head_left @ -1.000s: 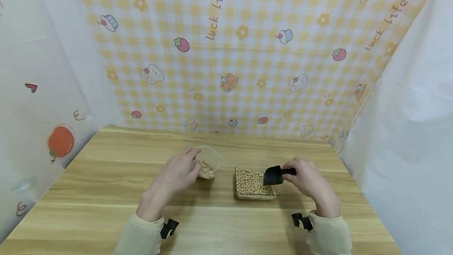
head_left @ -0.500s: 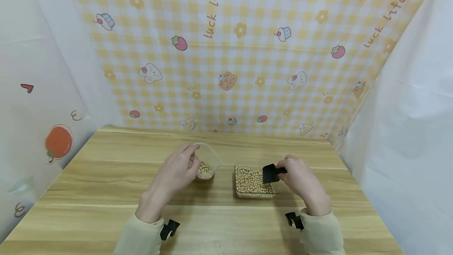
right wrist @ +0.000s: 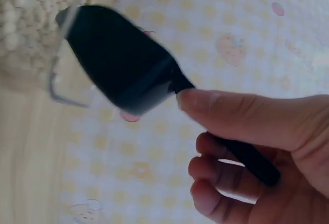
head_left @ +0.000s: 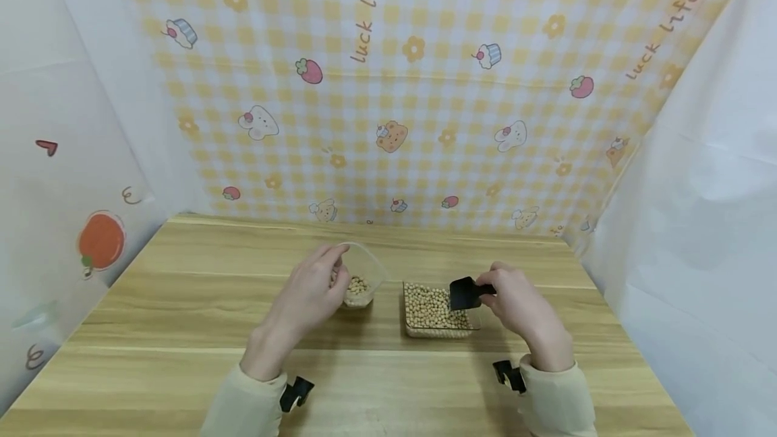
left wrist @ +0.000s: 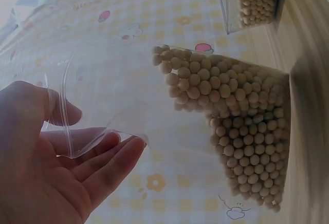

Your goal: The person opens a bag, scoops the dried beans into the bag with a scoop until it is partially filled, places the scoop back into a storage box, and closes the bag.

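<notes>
My left hand [head_left: 311,292] pinches the upper edge of a clear plastic bag [head_left: 371,268], thumb on one side of the film and fingers on the other. In the left wrist view, soybeans [left wrist: 247,147] fill the bottom of this bag, which stands upright on the table with its mouth spread. Between the thumb and curled fingers of my right hand [head_left: 522,302] is the handle of a black scoop [head_left: 465,294]. The scoop's blade tips down into a clear rectangular container [head_left: 440,334] full of soybeans [head_left: 429,307], its front edge right at the beans.
Both items stand on a wood-grain table [head_left: 388,390], the container a short way right of the bag. A yellow checked cloth [head_left: 388,100] hangs behind the table, with white sheeting [head_left: 698,221] along the sides.
My right hand has shifted slightly left with the scoop, whose blade stays at the right part of the container. My left hand keeps its hold on the bag, with only slight movement.
</notes>
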Demonstrator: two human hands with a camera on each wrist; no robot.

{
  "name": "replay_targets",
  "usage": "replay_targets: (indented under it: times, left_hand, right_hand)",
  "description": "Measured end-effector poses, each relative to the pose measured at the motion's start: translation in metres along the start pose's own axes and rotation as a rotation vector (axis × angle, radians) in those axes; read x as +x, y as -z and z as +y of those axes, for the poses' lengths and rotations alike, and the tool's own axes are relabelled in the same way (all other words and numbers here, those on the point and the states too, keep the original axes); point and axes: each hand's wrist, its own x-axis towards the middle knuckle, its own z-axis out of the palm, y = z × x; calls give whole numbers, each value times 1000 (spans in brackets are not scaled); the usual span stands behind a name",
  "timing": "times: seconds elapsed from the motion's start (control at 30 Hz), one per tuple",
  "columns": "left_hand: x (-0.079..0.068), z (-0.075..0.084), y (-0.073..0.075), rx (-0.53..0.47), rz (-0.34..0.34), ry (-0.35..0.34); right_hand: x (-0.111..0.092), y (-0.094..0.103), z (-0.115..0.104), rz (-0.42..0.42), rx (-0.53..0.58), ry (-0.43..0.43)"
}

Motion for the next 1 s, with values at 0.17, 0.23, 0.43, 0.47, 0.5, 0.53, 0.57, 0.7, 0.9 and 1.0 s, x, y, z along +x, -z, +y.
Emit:
replay_targets:
  times: [0.17,0.23,0.43,0.47,0.5,0.53,0.57,0.7,0.9,1.0]
  left_hand:
    - [0,-6,0,11,-27,38]
    - [0,-9,0,28,-38,53]
    - [1,-12,3,47,-66,66]
    - [1,-12,3,46,-72,70]
    - [1,-12,4,41,-79,75]
    - [1,-12,5,35,-86,80]
    - [1,-12,5,31,-94,84]
    - [1,-11,9,14,-131,93]
    - [-1,-10,10,30,-152,79]
    - [-1,-10,10,37,-149,77]
  right_hand:
    - [3,-3,2,-20,-5,3]
    - [5,-8,7,-35,12,8]
    - [8,-19,20,-87,45,-1]
    - [9,-21,22,-90,48,-1]
    - [10,-22,24,-92,53,4]
    - [12,-25,27,-89,60,9]
    - [13,-27,29,-90,73,14]
    - [16,-36,36,-109,145,27]
    - [19,-47,44,-140,251,-10]
    - [21,-52,46,-126,266,-2]
